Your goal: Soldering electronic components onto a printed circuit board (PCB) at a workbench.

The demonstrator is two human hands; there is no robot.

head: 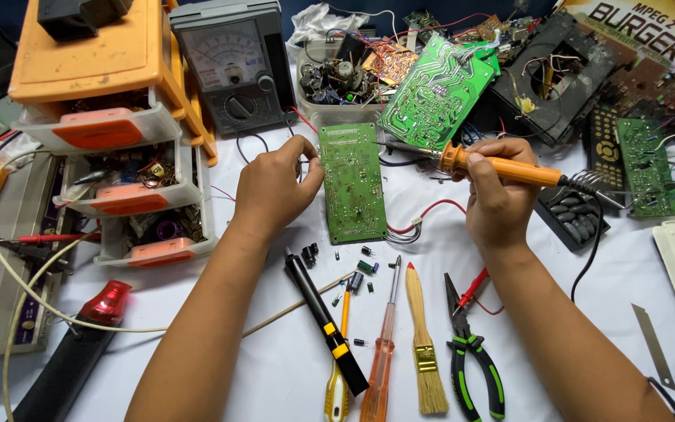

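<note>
A long green circuit board (352,181) lies on the white table, solder side up. My left hand (275,186) rests at its left edge, fingers pinched around something thin near the board's top corner; I cannot tell what it is. My right hand (495,195) grips an orange-handled soldering iron (501,166), held level, its metal tip pointing left just above the board's upper right corner. Red and white wires (423,219) trail from the board's right side.
In front lie a black pen-like tool (324,320), screwdrivers (380,359), a paintbrush (423,344), green-handled pliers (470,352) and small loose capacitors (361,266). A drawer organiser (130,195) and analogue meter (232,66) stand at the left, more boards and a remote (572,211) at the back right.
</note>
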